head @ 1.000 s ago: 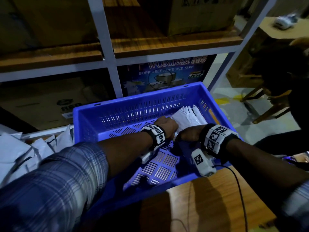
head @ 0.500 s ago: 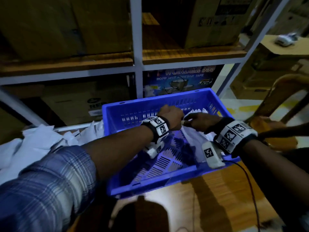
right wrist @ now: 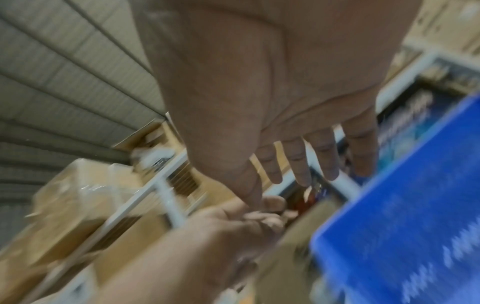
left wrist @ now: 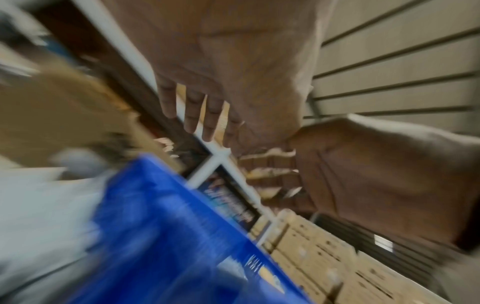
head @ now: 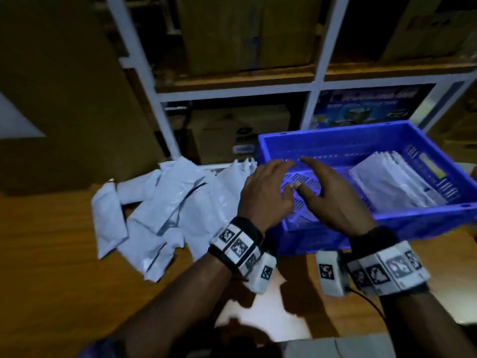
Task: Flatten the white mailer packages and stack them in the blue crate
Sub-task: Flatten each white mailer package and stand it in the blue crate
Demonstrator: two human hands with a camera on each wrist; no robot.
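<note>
The blue crate (head: 335, 136) sits at the right of the wooden table, with a flat stack of white mailers (head: 392, 184) leaning in its right half. A loose pile of crumpled white mailers (head: 165, 202) lies on the table left of the crate. My left hand (head: 268, 187) hovers over the crate's left edge, fingers spread and empty. Close beside it, my right hand (head: 327, 192) hangs over the crate's bare floor, fingers relaxed and holding nothing. The wrist views are blurred; each shows straight fingers (left wrist: 194, 115) (right wrist: 298, 162) and the crate (left wrist: 161, 236) (right wrist: 405, 216) below.
A white metal shelving rack (head: 317, 81) with cardboard boxes (head: 245, 32) stands right behind the table. A printed tape box (head: 366, 104) sits on the lower shelf behind the crate. Bare wooden table top (head: 51, 254) stretches at the front left.
Both hands have let go of the mailers in the crate and pulled back left, now open above the crate's left part. My head view has swung left, showing the loose pile.
</note>
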